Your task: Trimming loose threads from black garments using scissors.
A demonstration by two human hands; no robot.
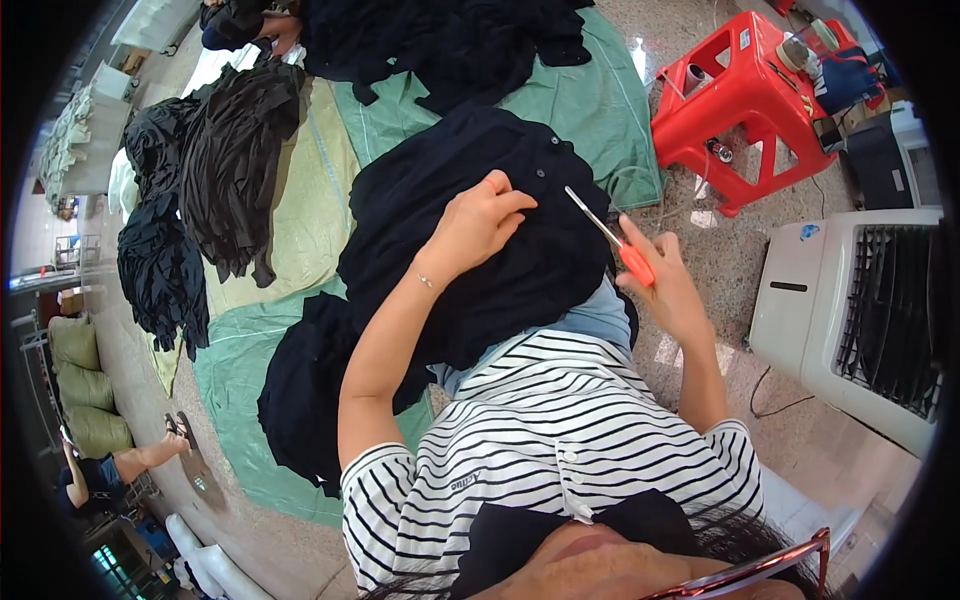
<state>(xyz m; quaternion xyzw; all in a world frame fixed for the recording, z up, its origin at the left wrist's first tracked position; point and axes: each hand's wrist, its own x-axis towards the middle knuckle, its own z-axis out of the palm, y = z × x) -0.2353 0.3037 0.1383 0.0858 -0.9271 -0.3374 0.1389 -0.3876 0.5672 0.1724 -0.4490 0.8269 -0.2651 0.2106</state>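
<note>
From the head view, the left hand (478, 222) pinches a fold of the dark navy garment (470, 240) lying across the lap. The right hand (668, 285), just right of it, is clenched on red-handled thread snips (612, 240). The cloth looks soft and limp, best pinched near the seam.

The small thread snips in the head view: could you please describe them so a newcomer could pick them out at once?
Start at the red plastic stool on the speckled floor, then come down to the person's lap, covered by a dark navy garment. Just right of it, the right hand holds the snips. They alone combine an orange-red grip with thin silver blades, pointing at the cloth pinched by the left hand.
</note>
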